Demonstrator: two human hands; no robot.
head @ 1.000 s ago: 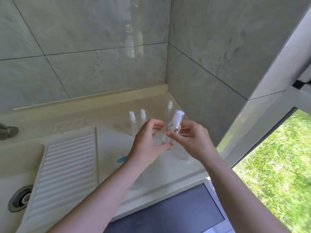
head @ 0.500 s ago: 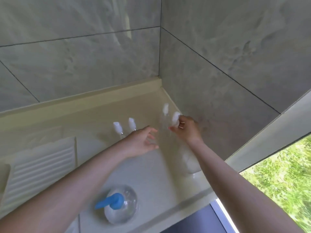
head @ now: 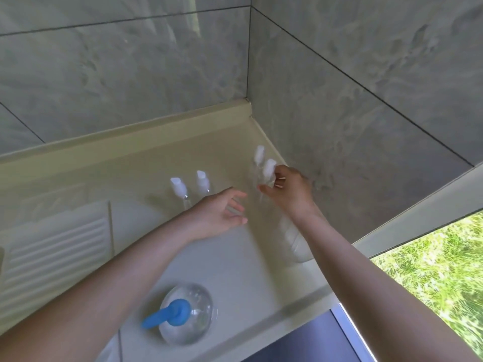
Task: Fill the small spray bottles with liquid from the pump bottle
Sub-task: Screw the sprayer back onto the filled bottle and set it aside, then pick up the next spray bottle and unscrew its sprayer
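Well, I'm looking down into a corner where a pale cream counter (head: 146, 163) meets grey stone-look wall tiles (head: 125, 74) with dark grout lines. At the left edge of the frame a ribbed draining panel (head: 55, 246) is moulded into the counter. Lower right, a pale window frame (head: 418, 218) slants across, with bright green grass (head: 439, 267) beyond it, and a dark grey panel (head: 308, 343) shows under the counter's front lip.

Near the bottom centre the pump bottle (head: 187, 313) stands upright on the counter; I see it almost from straight above, so its long axis runs toward me, and its blue pump spout (head: 163, 312) points to the lower left of the frame. Toward the centre, two small spray bottles (head: 190, 186) stand side by side, upright, white caps leaning slightly to the upper left in this wide view. A third spray bottle (head: 259, 155) stands further back in the corner, blurred.

My right hand (head: 288, 190), right of centre, has its grip pinched around a fourth spray bottle (head: 268, 169) just beside the corner one; its white cap points up the frame, its clear body is hard to make out, and I cannot tell whether its base touches the counter. My left hand (head: 218, 214) hovers at centre with fingers spread and relaxed, grip empty, near the pair of bottles.
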